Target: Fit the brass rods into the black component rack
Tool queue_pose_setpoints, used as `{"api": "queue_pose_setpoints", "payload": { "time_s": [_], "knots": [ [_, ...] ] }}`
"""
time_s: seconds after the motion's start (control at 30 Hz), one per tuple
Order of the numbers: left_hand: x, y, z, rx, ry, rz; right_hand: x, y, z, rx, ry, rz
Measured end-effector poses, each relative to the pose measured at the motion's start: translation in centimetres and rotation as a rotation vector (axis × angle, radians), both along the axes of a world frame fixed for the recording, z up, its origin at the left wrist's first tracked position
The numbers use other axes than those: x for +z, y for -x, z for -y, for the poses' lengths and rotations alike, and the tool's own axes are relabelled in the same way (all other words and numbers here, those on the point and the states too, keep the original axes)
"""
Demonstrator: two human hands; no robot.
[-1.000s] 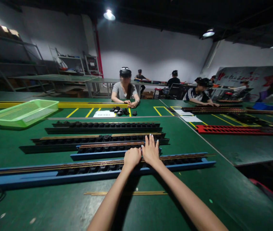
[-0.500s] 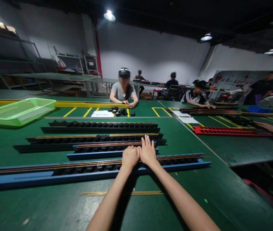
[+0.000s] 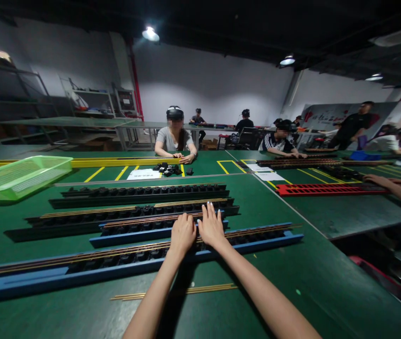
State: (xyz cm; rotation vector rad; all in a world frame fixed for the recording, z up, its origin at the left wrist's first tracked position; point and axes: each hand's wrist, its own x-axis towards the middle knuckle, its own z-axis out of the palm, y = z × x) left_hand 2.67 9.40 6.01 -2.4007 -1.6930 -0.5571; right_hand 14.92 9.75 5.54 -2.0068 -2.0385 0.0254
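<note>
My left hand [image 3: 182,233] rests as a loose fist, knuckles up, on the brass strips of the nearest long blue rail [image 3: 80,269]. Right beside it, touching, my right hand [image 3: 210,225] lies flat with fingers stretched forward over the black clips, its fingertips reaching the shorter blue rail [image 3: 130,233] behind. Whether the left fingers pinch anything is hidden. A loose bundle of thin brass strips [image 3: 172,292] lies on the green table [image 3: 292,282] between my forearms, nearer to me.
Two black rails [image 3: 140,193] lie further back. A green plastic basket [image 3: 17,176] stands at far left, beside a yellow rail [image 3: 116,162]. A person sits opposite with small black parts [image 3: 167,168] and a paper sheet. Another person's arm [image 3: 398,190] reaches by a red rail [image 3: 327,189].
Both hands have slid a little to the left along the near blue rail, staying together. The view has tilted slightly upward and shifted left.
</note>
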Motion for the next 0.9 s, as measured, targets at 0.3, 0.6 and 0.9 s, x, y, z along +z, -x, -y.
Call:
{"api": "queue_pose_setpoints", "payload": {
  "time_s": [0.3,0.6,0.9],
  "knots": [
    [0.8,1.6,-0.9,0.062,-0.067,0.036,-0.2,0.0,0.0,-0.008,-0.020,0.002],
    [-0.1,2.3,-1.4,0.163,-0.078,0.034,-0.6,0.0,-0.1,-0.007,-0.029,0.007],
    [-0.3,3.3,-1.6,0.177,-0.099,0.070,-0.7,0.0,-0.3,-0.013,-0.010,0.030]
  ]
}}
